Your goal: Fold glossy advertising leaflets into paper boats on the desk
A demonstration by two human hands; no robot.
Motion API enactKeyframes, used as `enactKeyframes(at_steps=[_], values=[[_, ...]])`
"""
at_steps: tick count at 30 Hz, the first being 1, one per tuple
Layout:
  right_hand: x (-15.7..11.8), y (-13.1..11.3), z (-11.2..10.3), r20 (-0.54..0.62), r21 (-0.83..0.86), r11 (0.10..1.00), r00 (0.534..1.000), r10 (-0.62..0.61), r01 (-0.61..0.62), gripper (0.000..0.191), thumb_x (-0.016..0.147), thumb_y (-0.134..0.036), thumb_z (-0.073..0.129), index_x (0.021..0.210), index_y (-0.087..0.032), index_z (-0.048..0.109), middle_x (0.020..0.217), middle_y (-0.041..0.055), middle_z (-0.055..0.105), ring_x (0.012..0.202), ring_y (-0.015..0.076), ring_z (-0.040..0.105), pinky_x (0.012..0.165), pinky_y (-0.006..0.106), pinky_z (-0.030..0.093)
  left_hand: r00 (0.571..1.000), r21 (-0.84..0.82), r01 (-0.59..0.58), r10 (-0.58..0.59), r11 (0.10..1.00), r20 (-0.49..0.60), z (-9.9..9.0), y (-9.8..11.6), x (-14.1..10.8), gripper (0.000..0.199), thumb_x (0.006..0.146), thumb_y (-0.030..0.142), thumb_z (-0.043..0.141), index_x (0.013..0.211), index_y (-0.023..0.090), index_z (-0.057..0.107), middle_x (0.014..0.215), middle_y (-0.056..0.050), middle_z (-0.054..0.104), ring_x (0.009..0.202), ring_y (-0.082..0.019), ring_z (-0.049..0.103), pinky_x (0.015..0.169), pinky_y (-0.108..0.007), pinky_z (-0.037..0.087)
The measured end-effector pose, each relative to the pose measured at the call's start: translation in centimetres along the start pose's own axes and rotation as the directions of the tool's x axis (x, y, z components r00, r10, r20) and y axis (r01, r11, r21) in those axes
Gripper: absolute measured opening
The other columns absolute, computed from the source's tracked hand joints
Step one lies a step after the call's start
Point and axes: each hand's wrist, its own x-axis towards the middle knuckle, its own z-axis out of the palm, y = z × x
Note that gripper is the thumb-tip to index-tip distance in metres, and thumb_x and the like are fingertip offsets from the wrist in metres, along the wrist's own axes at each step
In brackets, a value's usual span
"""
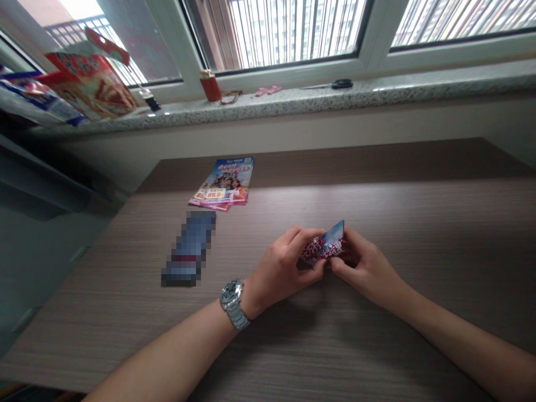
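Between my two hands, a little above the wooden table (402, 223), is a folded printed leaflet (333, 239), blue with red and white lettering. My left hand (288, 262), with a metal watch (234, 301) on its wrist, pinches the leaflet's left side between thumb and fingers. At the right side, my right hand (364, 268) grips it with thumb and fingertips. Part of the leaflet is hidden behind my fingers. Several similar leaflets (226, 181) lie in a loose stack farther back, left of my hands.
A pixelated dark flat object (189, 248) lies on the table left of my hands. Along the granite windowsill (397, 86) are food packets (98, 84), a red bottle-like item (210, 86), a pink item (268, 90) and dark-handled scissors (341, 84).
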Motion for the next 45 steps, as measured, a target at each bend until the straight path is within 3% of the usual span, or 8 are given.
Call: enactKeyframes(at_steps=[6, 10, 17, 30, 39, 45], values=[[0.0, 0.2, 0.0, 0.052, 0.098, 0.995, 0.998, -0.023, 0.018, 0.03, 0.086, -0.015, 0.062, 0.114, -0.026, 0.055, 0.108, 0.0038, 0.072, 0.095, 0.021, 0.072, 0.084, 0.034, 0.061, 1.0, -0.123, 0.028, -0.027, 0.992, 0.009, -0.3, -0.2, -0.1, 0.045, 0.088, 0.022, 0.07, 0.13, 0.019, 0.053, 0.112, -0.008, 0.068, 0.099, -0.019, 0.067, 0.087, -0.032, 0.056], [-0.1, 0.2, -0.1, 0.052, 0.141, 0.99, 0.998, -0.019, 0.011, 0.034, 0.087, -0.015, 0.062, 0.118, -0.027, 0.055, 0.111, 0.005, 0.072, 0.098, 0.0215, 0.073, 0.083, 0.033, 0.061, 0.996, -0.201, 0.091, -0.087, 0.975, 0.03, -0.3, -0.2, -0.2, 0.029, 0.098, 0.023, 0.061, 0.126, 0.02, 0.055, 0.107, -0.006, 0.072, 0.098, -0.018, 0.069, 0.086, -0.03, 0.056], [-0.2, 0.1, -0.1, 0.017, 0.087, 0.995, 0.999, -0.041, 0.039, 0.034, 0.085, -0.012, 0.06, 0.116, -0.025, 0.058, 0.099, 0.0022, 0.072, 0.089, 0.0195, 0.073, 0.078, 0.03, 0.062, 0.993, -0.331, 0.117, -0.105, 0.936, 0.056, -0.1, -0.4, 0.1, 0.019, 0.102, 0.021, 0.056, 0.119, 0.017, 0.06, 0.106, -0.006, 0.072, 0.096, -0.014, 0.069, 0.084, -0.025, 0.055], [-0.1, 0.2, -0.4, -0.014, 0.009, 0.999, 0.999, -0.047, 0.047, 0.038, 0.08, -0.007, 0.06, 0.113, -0.025, 0.061, 0.099, 0.0012, 0.072, 0.086, 0.0179, 0.073, 0.073, 0.028, 0.06, 0.988, -0.315, 0.154, -0.137, 0.936, 0.074, -0.2, -0.6, -0.1, 0.018, 0.101, 0.017, 0.055, 0.118, 0.016, 0.061, 0.107, -0.006, 0.072, 0.098, -0.015, 0.067, 0.086, -0.025, 0.052], [0.1, 0.2, -0.7, -0.029, 0.036, 0.999, 0.999, 0.018, -0.017, 0.03, 0.088, -0.025, 0.068, 0.118, -0.023, 0.061, 0.094, 0.0033, 0.076, 0.079, 0.018, 0.074, 0.068, 0.028, 0.06, 0.981, -0.315, 0.194, -0.193, 0.929, 0.033, -0.1, -1.0, -0.2, 0.018, 0.102, 0.024, 0.055, 0.118, 0.017, 0.062, 0.106, -0.006, 0.071, 0.097, -0.015, 0.066, 0.086, -0.026, 0.053], [0.3, 0.0, -0.8, -0.037, 0.102, 0.992, 0.996, 0.085, -0.081, 0.034, 0.09, -0.037, 0.07, 0.118, -0.02, 0.063, 0.087, 0.003, 0.075, 0.073, 0.017, 0.072, 0.066, 0.028, 0.06, 0.968, -0.411, 0.244, -0.245, 0.878, 0.05, 0.2, -1.5, -0.3, 0.032, 0.103, 0.026, 0.053, 0.134, 0.018, 0.056, 0.119, -0.009, 0.069, 0.102, -0.016, 0.068, 0.089, -0.027, 0.055]])
